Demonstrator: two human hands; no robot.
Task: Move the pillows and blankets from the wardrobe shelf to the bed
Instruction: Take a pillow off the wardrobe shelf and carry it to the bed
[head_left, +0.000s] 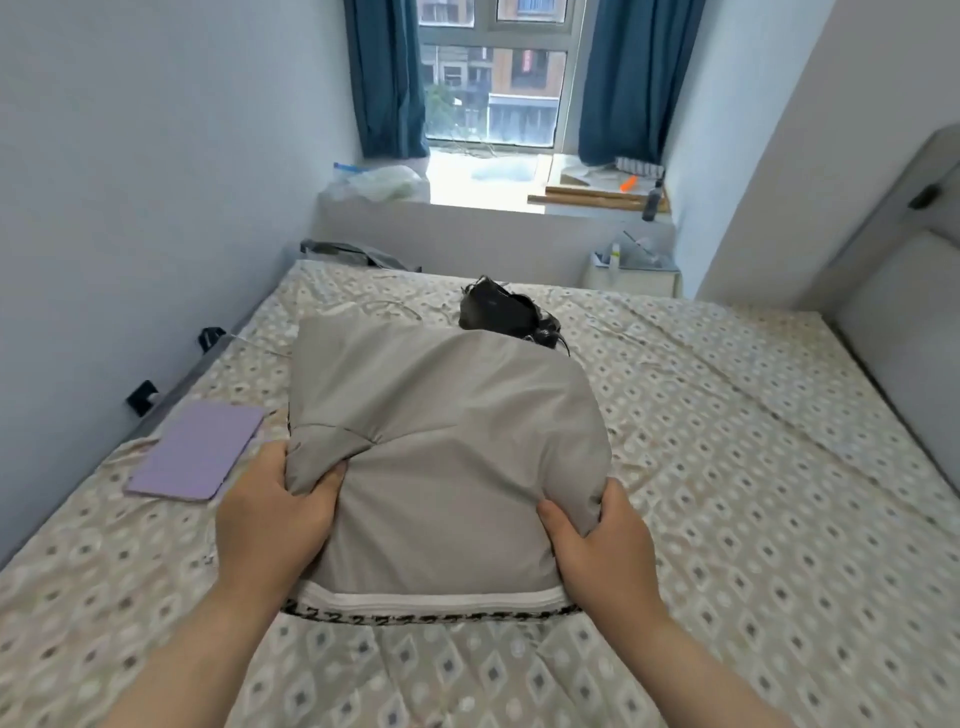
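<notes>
A grey pillow (447, 447) fills the middle of the view, over the bed (753, 493) with its patterned beige sheet. My left hand (275, 512) grips the pillow's near left corner, bunching the fabric. My right hand (602, 545) grips its near right corner. Under the pillow's near edge a white layer and a black-and-white patterned edge (426, 616) show, another folded item in the same hold. Whether the bundle rests on the bed or hangs just above it, I cannot tell.
A lilac tablet case (200, 451) lies on the bed at the left. A dark object (506, 312) sits on the bed behind the pillow. The headboard (893, 312) is at the right, a wall at the left, a cluttered window ledge (597, 195) beyond.
</notes>
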